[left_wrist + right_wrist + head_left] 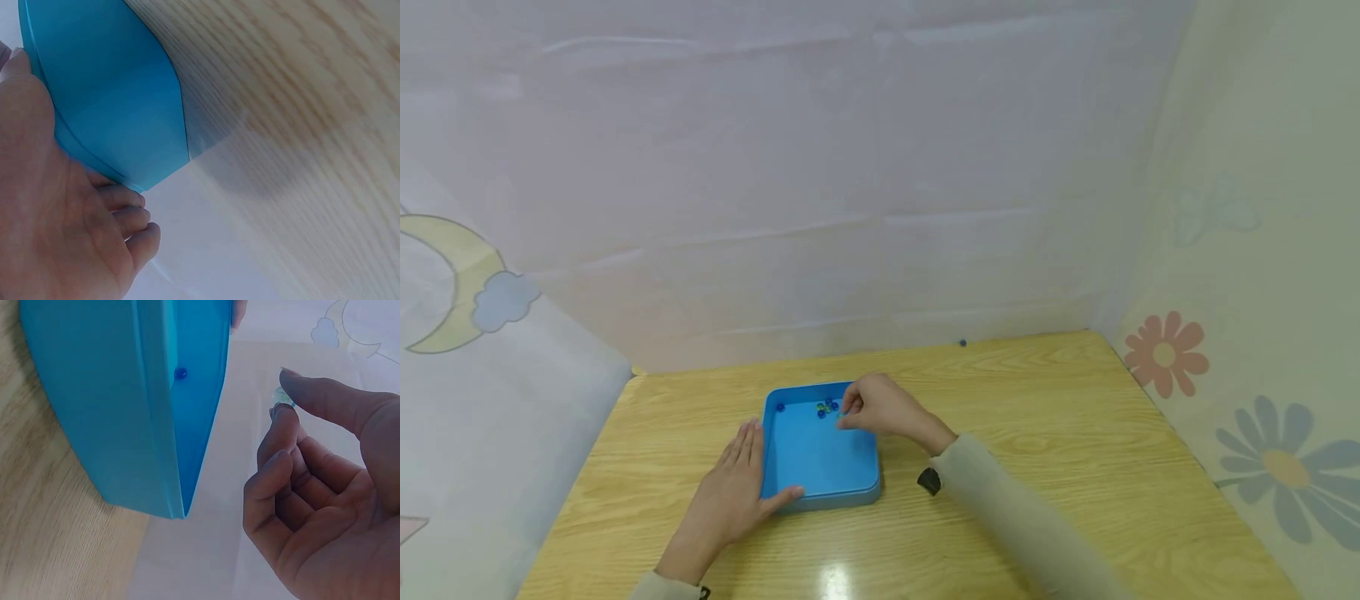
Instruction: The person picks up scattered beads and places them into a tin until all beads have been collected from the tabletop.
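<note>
A shallow blue tray stands on the table. My left hand lies along its left side with fingers straight, the thumb over the front rim; the palm is against the tray in the left wrist view. Over the tray's right side, my right hand pinches a clear, pale green marble between thumb and forefinger, above the rim. Inside, several blue and yellow-green marbles sit grouped toward the back right. A lone blue marble is in the back left corner.
Another small dark blue marble lies at the table's back edge, by the hanging cloth. The wood-grain table runs back to this cloth, and patterned cloth walls stand left and right.
</note>
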Motion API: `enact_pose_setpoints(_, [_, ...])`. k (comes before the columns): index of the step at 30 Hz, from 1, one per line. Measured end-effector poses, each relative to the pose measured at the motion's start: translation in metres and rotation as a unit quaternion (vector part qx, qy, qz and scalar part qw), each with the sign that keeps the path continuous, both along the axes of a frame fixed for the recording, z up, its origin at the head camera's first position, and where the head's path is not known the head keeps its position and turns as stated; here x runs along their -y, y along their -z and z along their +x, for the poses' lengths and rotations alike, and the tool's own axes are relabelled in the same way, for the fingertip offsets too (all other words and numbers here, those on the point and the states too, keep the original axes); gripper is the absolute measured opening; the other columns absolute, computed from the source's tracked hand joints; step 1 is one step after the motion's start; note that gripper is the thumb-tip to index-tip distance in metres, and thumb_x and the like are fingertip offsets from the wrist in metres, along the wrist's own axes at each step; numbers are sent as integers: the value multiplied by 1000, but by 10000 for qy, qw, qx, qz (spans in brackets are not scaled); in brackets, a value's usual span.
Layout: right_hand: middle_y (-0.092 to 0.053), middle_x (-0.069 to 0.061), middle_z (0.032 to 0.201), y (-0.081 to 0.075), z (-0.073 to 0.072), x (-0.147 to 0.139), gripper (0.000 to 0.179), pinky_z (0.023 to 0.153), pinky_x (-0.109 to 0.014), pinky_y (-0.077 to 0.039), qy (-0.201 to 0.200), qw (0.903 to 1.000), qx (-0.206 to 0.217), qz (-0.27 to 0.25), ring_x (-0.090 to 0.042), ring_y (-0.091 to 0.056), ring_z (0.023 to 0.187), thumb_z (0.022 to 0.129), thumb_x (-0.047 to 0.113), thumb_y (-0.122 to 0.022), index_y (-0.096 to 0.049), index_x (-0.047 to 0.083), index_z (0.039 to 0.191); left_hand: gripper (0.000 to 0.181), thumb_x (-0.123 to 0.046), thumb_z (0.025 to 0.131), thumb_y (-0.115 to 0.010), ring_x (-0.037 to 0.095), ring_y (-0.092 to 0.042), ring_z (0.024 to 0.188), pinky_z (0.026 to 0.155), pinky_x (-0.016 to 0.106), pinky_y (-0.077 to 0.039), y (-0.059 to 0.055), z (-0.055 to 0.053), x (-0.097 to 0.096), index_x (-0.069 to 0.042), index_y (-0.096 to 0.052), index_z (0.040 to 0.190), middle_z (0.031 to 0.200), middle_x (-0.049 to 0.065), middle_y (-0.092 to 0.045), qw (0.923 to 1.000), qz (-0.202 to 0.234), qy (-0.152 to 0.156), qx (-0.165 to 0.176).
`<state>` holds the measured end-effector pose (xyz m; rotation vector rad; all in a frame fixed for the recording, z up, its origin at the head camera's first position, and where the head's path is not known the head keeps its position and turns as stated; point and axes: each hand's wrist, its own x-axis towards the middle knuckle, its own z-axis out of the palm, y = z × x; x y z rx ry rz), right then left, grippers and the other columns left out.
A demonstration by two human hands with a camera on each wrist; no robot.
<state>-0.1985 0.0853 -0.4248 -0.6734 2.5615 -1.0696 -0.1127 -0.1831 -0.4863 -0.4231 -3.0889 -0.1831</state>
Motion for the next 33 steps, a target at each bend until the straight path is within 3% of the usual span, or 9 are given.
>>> enact_pose_setpoints(15, [-69,8,81,-3,2,31,11,62,-18,-52,-263,9990,-307,200,-2,-60,70,84,27,-79,-73,19,87,119,-86,80,-41,40,-26,150,120,54,-33,3,2,0,6,-23,153,161,24,-25,9999,7,78,-153])
enact_pose_setpoints(23, [-69,8,81,-6,3,44,12,62,-17,-52,-276,9990,-213,282,-2,-60,70,84,28,-78,-74,17,87,120,-87,80,-40,40,-26,150,120,55,-33,2,-1,-1,7,-23,153,161,24,-25,9999,0,63,-136])
enact_pose_setpoints(33, [-70,7,79,1,-3,61,11,57,-17,-51,-383,9970,-298,600,-3,-59,65,85,26,-78,-74,16,84,119,-86,81,-42,41,-26,150,120,55,-33,1,0,0,7,-23,153,161,25,-26,9999,42,68,-120])
